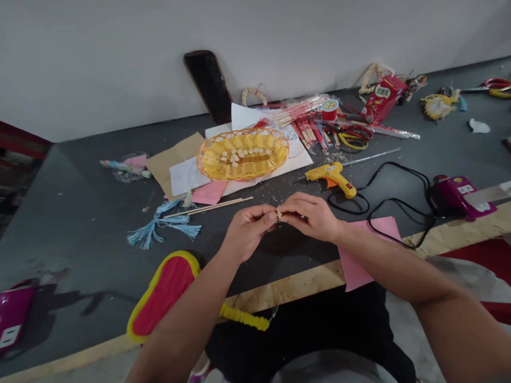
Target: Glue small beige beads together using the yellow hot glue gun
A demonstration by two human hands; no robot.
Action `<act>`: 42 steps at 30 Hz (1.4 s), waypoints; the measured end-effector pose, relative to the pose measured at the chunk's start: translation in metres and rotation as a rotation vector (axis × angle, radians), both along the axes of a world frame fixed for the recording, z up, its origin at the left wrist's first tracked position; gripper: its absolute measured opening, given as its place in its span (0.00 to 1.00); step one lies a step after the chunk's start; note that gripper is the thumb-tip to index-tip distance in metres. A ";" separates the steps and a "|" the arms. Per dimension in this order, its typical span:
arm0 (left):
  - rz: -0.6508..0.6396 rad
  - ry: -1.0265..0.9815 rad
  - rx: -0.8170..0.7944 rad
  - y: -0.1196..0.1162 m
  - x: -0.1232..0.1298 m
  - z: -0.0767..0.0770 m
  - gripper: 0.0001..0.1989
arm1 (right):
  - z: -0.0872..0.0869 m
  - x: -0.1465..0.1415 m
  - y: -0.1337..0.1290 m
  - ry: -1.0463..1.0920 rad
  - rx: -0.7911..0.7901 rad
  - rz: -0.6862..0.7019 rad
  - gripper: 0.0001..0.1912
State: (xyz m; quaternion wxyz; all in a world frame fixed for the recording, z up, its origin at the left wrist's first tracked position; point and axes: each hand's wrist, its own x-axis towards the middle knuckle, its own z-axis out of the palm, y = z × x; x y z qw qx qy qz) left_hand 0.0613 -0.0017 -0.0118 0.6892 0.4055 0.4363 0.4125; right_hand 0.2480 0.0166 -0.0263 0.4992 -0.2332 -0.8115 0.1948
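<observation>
Close together over the dark table, my left hand [252, 227] and my right hand [310, 214] both pinch a tiny pale flower-shaped piece [279, 215] between thumb and fingertips. Its exact make is too small to tell, and the fingers cover part of it. Beyond them stands a yellow woven basket [207, 166] with an orange rim, holding several similar pale pieces [249, 153]. Two thin wooden sticks [219, 205] lie left of my left hand, beside a blue tassel [149, 230]. A yellow hot glue gun [330, 176] rests past my right hand.
Papers, red-wrapped sticks [311, 130], a thread spool [329, 109] and scissors [355, 138] crowd the back. A phone [208, 85] leans on the wall. A black cord [381, 199] loops near a purple power strip [459, 196]. A red-and-yellow sole-shaped piece [165, 290] overhangs the front edge.
</observation>
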 end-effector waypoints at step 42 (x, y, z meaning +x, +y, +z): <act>0.014 -0.090 -0.056 0.000 0.001 0.000 0.15 | 0.004 0.001 -0.004 0.032 -0.058 -0.029 0.07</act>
